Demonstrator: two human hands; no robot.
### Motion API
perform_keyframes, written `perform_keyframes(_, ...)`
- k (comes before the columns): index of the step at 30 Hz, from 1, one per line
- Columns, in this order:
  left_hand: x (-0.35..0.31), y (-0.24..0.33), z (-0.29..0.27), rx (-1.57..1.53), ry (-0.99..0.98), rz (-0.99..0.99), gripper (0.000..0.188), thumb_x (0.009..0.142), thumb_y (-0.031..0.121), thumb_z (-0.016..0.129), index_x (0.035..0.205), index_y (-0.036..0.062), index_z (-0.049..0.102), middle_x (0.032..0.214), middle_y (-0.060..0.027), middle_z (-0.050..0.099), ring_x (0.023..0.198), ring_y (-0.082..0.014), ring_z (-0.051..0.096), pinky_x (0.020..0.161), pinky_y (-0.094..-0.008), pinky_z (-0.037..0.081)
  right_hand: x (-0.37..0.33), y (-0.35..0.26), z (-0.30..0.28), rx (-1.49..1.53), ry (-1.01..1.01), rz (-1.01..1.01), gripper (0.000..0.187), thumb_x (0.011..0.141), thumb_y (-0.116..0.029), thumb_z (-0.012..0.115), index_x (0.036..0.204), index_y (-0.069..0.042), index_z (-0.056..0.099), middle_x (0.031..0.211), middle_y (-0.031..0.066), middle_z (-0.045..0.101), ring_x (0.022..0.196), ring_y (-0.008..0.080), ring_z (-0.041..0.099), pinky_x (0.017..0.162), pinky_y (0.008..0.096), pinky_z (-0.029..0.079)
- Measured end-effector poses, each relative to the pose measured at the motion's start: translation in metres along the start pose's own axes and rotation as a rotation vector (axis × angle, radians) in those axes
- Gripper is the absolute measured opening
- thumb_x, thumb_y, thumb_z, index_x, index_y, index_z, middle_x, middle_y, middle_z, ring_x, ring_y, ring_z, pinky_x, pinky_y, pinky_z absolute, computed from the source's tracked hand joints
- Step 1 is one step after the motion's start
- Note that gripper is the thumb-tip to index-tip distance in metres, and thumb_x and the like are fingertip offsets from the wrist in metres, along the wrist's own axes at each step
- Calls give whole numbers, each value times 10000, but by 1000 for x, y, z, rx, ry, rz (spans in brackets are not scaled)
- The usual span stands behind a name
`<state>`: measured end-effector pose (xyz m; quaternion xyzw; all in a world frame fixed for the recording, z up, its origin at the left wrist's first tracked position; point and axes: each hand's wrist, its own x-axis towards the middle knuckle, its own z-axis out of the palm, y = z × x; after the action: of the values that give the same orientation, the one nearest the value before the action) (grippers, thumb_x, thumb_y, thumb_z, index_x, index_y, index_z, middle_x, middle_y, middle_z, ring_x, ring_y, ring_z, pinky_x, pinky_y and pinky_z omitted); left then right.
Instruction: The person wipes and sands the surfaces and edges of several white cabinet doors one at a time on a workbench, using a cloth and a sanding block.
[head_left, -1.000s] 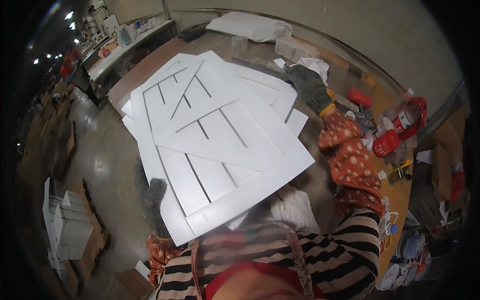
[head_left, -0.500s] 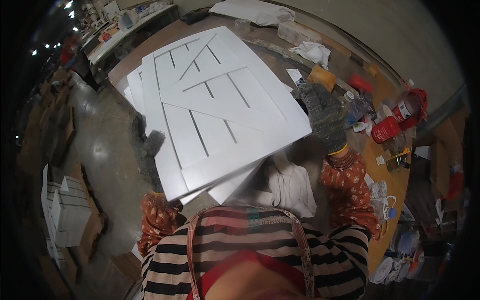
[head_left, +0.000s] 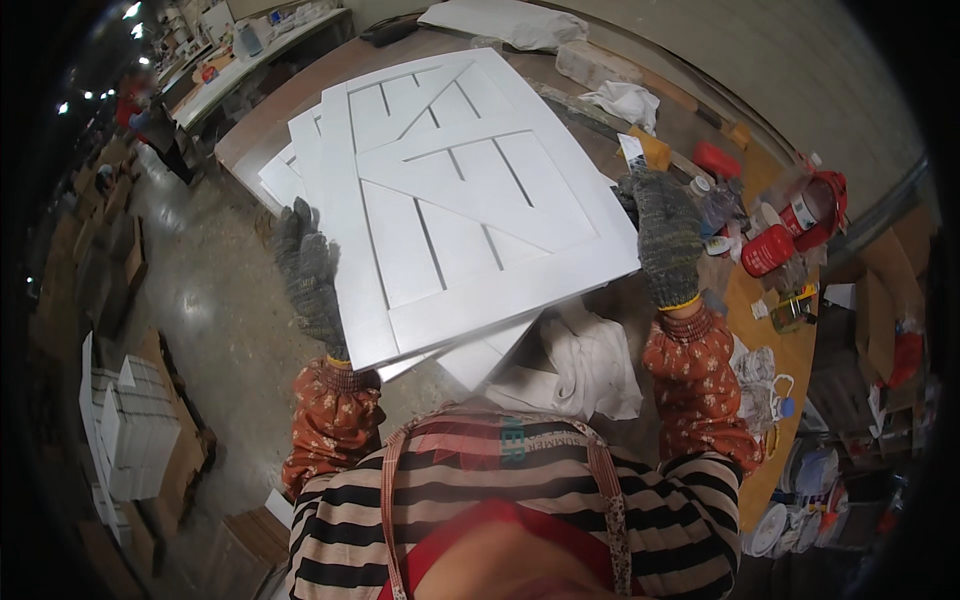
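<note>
A white cabinet-door-like panel with grooved slats and diagonal strips lies face up on a stack of other white panels. My left hand, in a dark grey knitted glove, is beside the panel's left edge with fingers stretched out; whether it touches the edge is unclear. My right hand, gloved alike, is at the right edge with its fingers bent. A small flat white piece with dark marks sticks out from its fingers; the grip itself is partly hidden.
A white cloth hangs below the stack near me. Bottles, a red can and a yellow sponge crowd the right side. White panels stand on the floor at left. Another person is far left.
The top panel has shifted to the right on the stack. My left hand's fingers have come off its top face and straightened. My right hand moved slightly right, the white piece with it.
</note>
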<state>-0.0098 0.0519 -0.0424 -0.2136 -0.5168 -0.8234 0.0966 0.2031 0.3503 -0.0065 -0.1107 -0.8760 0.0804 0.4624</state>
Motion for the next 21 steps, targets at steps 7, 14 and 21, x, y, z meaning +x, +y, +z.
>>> perform_keyframes(7, -7, 0, 7, -77, -123, 77, 480, 950, 135, 490, 1399, 18, 367, 1416, -116, 447, 1310, -215, 412, 1019, -305, 383, -1, -1, -2, -120, 58, -42, 192, 919, -71, 467, 967, -25, 647, 922, 129, 652, 824, 277, 627, 756, 361, 490)
perform_keyframes(14, -3, 13, 8, -505, -246, -158, 564, 975, 256, 448, 1452, 23, 258, 1481, -155, 335, 1356, -244, 347, 1100, -378, 327, -6, -42, -12, 131, 21, 205, 226, 963, -84, 446, 940, 7, 653, 869, 125, 662, 769, 248, 638, 728, 333, 501)
perform_keyframes(21, 1, -7, -12, -200, -328, 208, 508, 988, 242, 424, 1427, 12, 313, 1460, -182, 357, 1334, -287, 381, 1136, -420, 266, -20, -21, -7, 267, 45, 191, 189, 943, -95, 495, 1038, 9, 622, 934, 169, 658, 763, 274, 640, 735, 360, 513)
